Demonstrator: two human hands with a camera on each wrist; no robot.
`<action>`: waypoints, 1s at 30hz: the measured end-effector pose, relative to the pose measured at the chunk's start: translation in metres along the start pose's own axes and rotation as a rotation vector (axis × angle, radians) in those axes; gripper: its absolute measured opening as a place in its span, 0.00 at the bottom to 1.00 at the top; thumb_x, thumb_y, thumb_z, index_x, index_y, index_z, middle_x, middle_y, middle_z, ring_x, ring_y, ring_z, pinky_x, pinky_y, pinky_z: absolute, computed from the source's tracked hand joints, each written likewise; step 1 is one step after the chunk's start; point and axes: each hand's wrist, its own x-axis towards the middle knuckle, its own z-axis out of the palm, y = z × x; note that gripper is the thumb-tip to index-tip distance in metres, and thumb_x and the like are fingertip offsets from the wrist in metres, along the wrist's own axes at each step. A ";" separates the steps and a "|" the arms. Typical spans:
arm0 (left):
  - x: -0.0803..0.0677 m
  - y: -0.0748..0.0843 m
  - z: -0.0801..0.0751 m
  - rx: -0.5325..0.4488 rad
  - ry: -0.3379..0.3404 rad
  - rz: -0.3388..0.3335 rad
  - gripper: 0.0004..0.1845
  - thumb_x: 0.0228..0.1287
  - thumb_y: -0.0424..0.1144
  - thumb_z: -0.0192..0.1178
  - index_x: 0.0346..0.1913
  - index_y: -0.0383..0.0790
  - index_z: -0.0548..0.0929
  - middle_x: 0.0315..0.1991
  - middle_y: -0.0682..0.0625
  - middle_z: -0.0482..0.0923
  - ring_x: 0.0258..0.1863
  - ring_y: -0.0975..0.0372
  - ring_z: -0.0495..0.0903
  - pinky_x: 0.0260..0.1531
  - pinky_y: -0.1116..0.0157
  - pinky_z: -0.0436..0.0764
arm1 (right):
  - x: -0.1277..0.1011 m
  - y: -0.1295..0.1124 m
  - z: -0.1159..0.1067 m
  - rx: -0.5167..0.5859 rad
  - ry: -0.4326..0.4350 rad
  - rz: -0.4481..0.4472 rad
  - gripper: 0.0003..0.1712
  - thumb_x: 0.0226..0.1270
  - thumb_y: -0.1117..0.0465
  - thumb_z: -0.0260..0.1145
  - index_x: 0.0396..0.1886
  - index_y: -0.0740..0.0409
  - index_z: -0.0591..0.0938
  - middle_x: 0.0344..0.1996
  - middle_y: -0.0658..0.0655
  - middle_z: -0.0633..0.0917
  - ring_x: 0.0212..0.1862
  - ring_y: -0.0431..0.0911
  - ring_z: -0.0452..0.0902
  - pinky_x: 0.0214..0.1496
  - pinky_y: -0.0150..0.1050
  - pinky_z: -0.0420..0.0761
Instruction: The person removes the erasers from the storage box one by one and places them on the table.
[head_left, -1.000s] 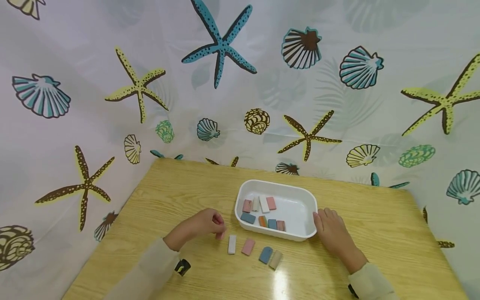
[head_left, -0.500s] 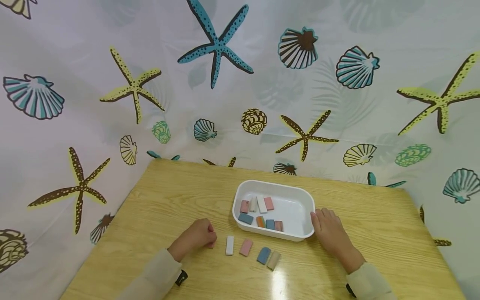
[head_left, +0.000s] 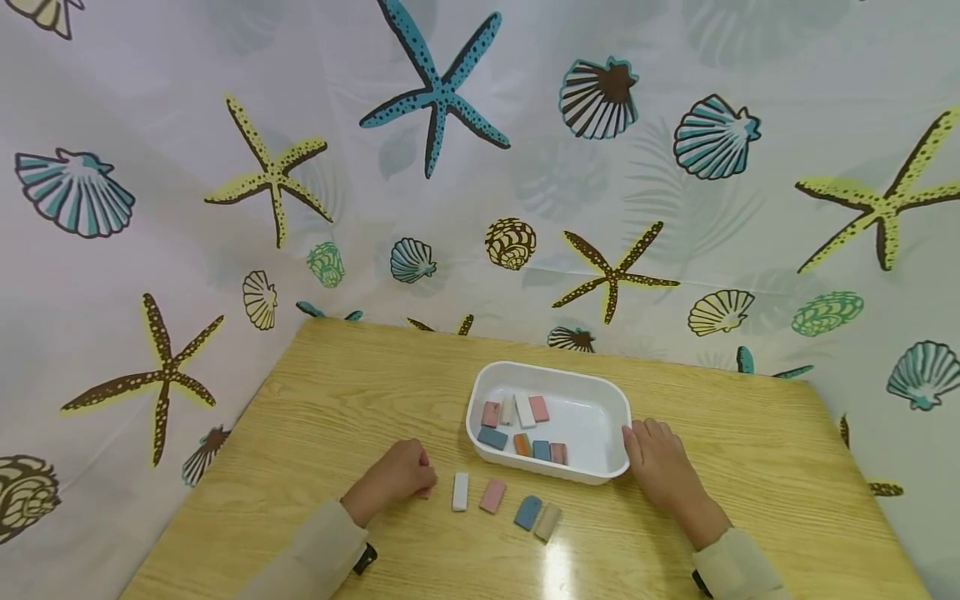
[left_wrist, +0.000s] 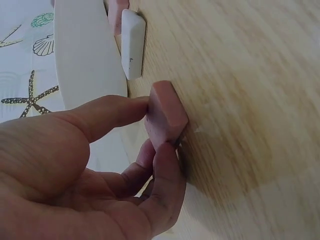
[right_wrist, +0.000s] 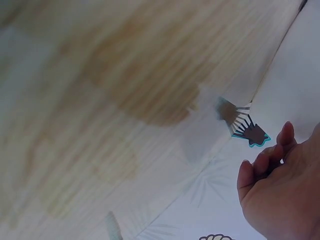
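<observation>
Wooden table (head_left: 337,392) with a white tray (head_left: 592,379).
Left hand (head_left: 397,477) pinches a pink block (left_wrist: 165,114) on the table; right hand (head_left: 660,467), fingers relaxed, touches the tray.

The place looks like a makeshift recording corner rather than a lived-in room. A pale curtain printed with starfish and seashells (head_left: 480,167) hangs on the left, far and right sides of a small light wood-grain table (head_left: 360,383), closing it off from whatever room lies behind.
</observation>
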 end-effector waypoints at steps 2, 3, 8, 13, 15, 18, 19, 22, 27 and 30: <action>0.000 0.002 -0.001 -0.004 0.003 -0.018 0.03 0.54 0.29 0.56 0.28 0.33 0.74 0.17 0.48 0.77 0.17 0.63 0.74 0.21 0.67 0.72 | 0.000 0.000 0.000 -0.005 0.001 0.000 0.21 0.76 0.48 0.36 0.36 0.56 0.70 0.29 0.52 0.66 0.33 0.48 0.60 0.32 0.40 0.60; 0.000 0.003 -0.003 0.007 0.011 -0.022 0.04 0.56 0.30 0.57 0.30 0.32 0.75 0.19 0.48 0.77 0.19 0.63 0.75 0.23 0.66 0.73 | 0.000 0.000 0.000 -0.008 0.002 -0.001 0.21 0.76 0.48 0.36 0.36 0.57 0.70 0.29 0.52 0.66 0.33 0.48 0.60 0.32 0.40 0.60; 0.001 0.018 -0.016 0.039 0.070 -0.010 0.09 0.61 0.36 0.58 0.38 0.31 0.75 0.33 0.46 0.75 0.32 0.59 0.75 0.34 0.60 0.75 | 0.000 0.001 0.001 -0.015 0.010 -0.004 0.20 0.76 0.50 0.37 0.36 0.57 0.70 0.29 0.52 0.66 0.33 0.48 0.61 0.32 0.40 0.60; 0.004 0.043 -0.029 -0.018 0.108 0.018 0.08 0.63 0.38 0.58 0.39 0.36 0.75 0.37 0.47 0.76 0.36 0.59 0.75 0.34 0.60 0.76 | 0.000 0.001 -0.001 -0.013 0.015 -0.004 0.19 0.76 0.51 0.38 0.36 0.58 0.71 0.28 0.52 0.67 0.33 0.48 0.61 0.32 0.41 0.60; 0.007 0.054 -0.032 -0.035 0.106 0.035 0.08 0.64 0.38 0.57 0.40 0.37 0.75 0.37 0.48 0.76 0.36 0.60 0.76 0.34 0.61 0.76 | 0.000 0.001 -0.002 -0.015 0.017 -0.004 0.20 0.76 0.50 0.38 0.35 0.58 0.71 0.28 0.52 0.67 0.33 0.49 0.61 0.32 0.41 0.60; 0.012 0.071 -0.034 -0.040 0.093 0.060 0.08 0.64 0.40 0.57 0.40 0.38 0.76 0.37 0.49 0.76 0.36 0.61 0.76 0.33 0.63 0.77 | 0.000 0.001 -0.002 -0.012 0.013 0.001 0.19 0.76 0.51 0.39 0.35 0.58 0.71 0.28 0.52 0.67 0.33 0.49 0.62 0.32 0.41 0.60; 0.014 0.076 -0.034 -0.045 0.082 0.064 0.09 0.64 0.40 0.57 0.40 0.38 0.76 0.37 0.49 0.76 0.36 0.60 0.76 0.33 0.63 0.77 | 0.000 0.001 -0.002 -0.011 0.010 0.003 0.20 0.76 0.51 0.39 0.35 0.58 0.71 0.28 0.52 0.67 0.33 0.49 0.62 0.32 0.41 0.60; 0.020 0.092 -0.034 -0.060 0.053 0.066 0.10 0.64 0.41 0.57 0.41 0.38 0.76 0.38 0.49 0.76 0.36 0.60 0.76 0.32 0.64 0.76 | 0.000 0.000 -0.002 -0.003 0.002 0.011 0.19 0.76 0.51 0.39 0.36 0.58 0.71 0.28 0.52 0.67 0.34 0.49 0.62 0.33 0.41 0.60; 0.035 0.110 -0.029 -0.060 0.011 0.052 0.11 0.65 0.43 0.57 0.41 0.38 0.75 0.37 0.50 0.75 0.34 0.61 0.74 0.32 0.65 0.75 | 0.000 -0.001 -0.002 0.001 0.000 0.016 0.20 0.76 0.50 0.38 0.36 0.57 0.71 0.28 0.52 0.67 0.34 0.48 0.61 0.33 0.41 0.60; 0.046 0.118 -0.025 -0.039 0.001 0.046 0.10 0.64 0.42 0.57 0.41 0.38 0.76 0.36 0.50 0.75 0.33 0.61 0.74 0.32 0.65 0.75 | 0.000 -0.002 -0.002 0.001 0.001 0.010 0.20 0.76 0.50 0.38 0.36 0.58 0.71 0.28 0.52 0.67 0.34 0.49 0.62 0.33 0.41 0.61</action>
